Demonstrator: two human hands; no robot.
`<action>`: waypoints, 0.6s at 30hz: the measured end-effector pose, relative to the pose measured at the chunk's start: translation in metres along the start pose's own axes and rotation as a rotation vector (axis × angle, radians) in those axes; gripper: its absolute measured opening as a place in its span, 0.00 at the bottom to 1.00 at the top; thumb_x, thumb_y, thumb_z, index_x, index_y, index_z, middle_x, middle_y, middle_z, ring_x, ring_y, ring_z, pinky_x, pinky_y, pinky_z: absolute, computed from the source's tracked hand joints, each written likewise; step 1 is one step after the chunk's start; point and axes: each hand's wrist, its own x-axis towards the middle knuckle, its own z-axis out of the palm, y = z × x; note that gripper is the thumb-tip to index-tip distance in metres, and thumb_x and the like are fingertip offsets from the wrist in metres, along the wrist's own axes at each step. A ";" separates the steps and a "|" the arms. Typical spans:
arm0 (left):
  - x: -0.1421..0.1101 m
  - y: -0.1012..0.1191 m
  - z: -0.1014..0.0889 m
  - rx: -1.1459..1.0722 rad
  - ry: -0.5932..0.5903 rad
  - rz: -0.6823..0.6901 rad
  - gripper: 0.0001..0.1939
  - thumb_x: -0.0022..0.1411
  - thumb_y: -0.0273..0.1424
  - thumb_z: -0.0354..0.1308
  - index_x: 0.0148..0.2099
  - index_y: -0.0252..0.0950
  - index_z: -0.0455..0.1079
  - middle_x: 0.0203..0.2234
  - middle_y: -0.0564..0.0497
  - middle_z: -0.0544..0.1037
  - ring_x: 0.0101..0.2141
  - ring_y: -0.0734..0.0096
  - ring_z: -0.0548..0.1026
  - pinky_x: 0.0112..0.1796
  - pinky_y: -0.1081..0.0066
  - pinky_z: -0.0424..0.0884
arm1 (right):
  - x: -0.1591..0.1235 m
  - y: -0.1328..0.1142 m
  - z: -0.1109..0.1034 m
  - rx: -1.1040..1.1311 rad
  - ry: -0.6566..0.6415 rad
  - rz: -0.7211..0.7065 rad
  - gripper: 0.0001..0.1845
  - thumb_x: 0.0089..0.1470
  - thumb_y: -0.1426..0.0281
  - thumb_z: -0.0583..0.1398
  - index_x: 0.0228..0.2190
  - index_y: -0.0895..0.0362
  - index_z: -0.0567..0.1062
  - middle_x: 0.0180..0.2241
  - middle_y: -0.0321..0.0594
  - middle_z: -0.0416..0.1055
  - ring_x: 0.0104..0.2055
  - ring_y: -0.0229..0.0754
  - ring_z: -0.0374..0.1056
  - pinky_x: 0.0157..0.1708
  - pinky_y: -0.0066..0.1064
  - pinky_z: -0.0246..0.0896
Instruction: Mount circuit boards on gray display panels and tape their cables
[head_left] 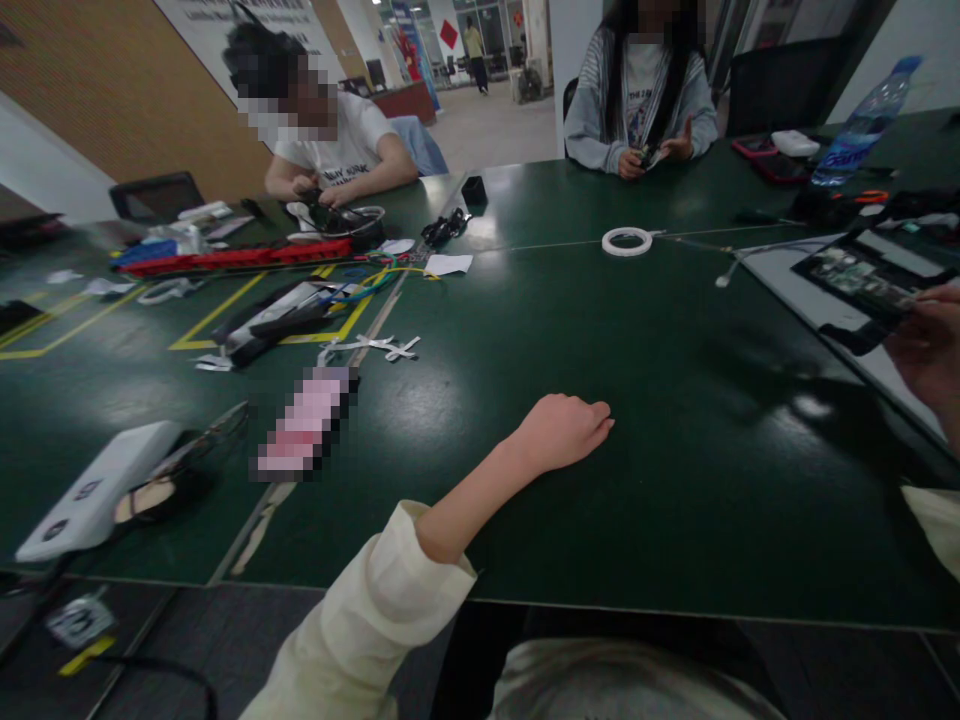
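My left hand (566, 432) rests on the dark green table (660, 520), its fingers curled into a loose fist and nothing showing in it. At the right edge, my right hand (930, 345) is partly cut off by the frame. It grips a black panel with a circuit board (855, 280), tilted above a pale flat sheet (795, 275). Beyond my left hand lies a roll of white tape (627, 241). A thin cable with a white end (723, 281) runs beside the sheet.
A phone (306, 420), a white power bank (101, 490) and white strips (390, 347) lie left. Farther back are a red strip (240, 258), cables (446, 228) and a small black box (474, 191). A water bottle (862, 125) stands back right. Two people sit opposite, handling small items.
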 end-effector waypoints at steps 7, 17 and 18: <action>0.001 0.000 0.000 0.032 0.062 -0.046 0.17 0.70 0.36 0.41 0.35 0.33 0.66 0.21 0.54 0.71 0.21 0.77 0.69 0.23 0.75 0.61 | -0.048 0.003 0.039 -0.194 -0.460 0.162 0.19 0.30 0.68 0.70 0.29 0.55 0.73 0.32 0.36 0.68 0.31 0.36 0.64 0.24 0.24 0.58; 0.001 -0.003 -0.006 -0.020 0.346 -0.146 0.13 0.68 0.33 0.43 0.48 0.33 0.64 0.40 0.48 0.73 0.37 0.71 0.71 0.36 0.71 0.68 | -0.099 0.014 0.075 -0.380 -1.029 0.260 0.14 0.45 0.63 0.66 0.35 0.53 0.74 0.29 0.34 0.67 0.26 0.31 0.60 0.22 0.22 0.55; 0.002 -0.002 -0.005 -0.030 0.359 -0.135 0.14 0.68 0.33 0.44 0.51 0.33 0.62 0.43 0.46 0.72 0.42 0.69 0.71 0.40 0.69 0.69 | -0.104 0.013 0.078 -0.390 -1.069 0.258 0.15 0.46 0.63 0.66 0.37 0.53 0.74 0.29 0.35 0.68 0.26 0.31 0.60 0.22 0.23 0.56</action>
